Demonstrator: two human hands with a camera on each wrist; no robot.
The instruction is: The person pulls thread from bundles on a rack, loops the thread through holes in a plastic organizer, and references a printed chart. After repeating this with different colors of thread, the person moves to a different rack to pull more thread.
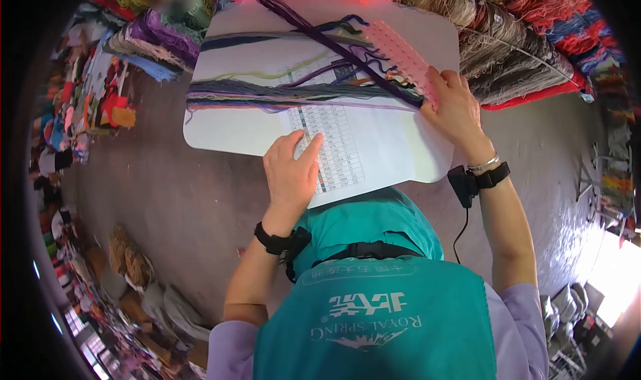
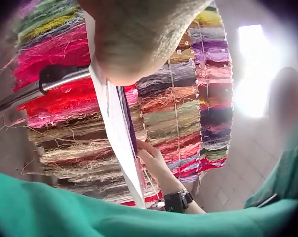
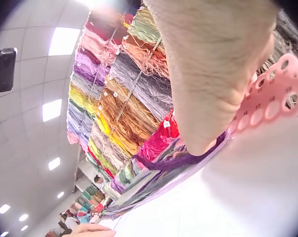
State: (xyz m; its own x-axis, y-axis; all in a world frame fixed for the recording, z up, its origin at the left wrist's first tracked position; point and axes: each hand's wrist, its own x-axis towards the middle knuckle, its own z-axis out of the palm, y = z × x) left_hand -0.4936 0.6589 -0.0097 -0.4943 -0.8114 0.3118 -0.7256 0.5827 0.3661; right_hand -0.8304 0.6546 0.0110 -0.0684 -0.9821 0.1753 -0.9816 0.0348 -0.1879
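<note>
My right hand (image 1: 455, 109) grips the lower end of a pink thread organizer card (image 1: 400, 49) with a row of holes along its edge. In the right wrist view its thumb presses by a dark purple thread bundle (image 3: 178, 162) at the numbered holes of the card (image 3: 272, 101). Green, grey, purple and other threads (image 1: 247, 91) run leftward from the card across a white board (image 1: 227, 131). My left hand (image 1: 292, 169) rests on a printed colour chart (image 1: 337, 139), index finger and thumb spread apart over its rows.
Hanks of coloured yarn (image 1: 494, 53) hang behind and to the right of the board. More yarn hangs on the left (image 1: 150, 39). A teal apron (image 1: 374, 300) covers the lap below the board's near edge. Sacks (image 1: 173, 313) lie on the floor at lower left.
</note>
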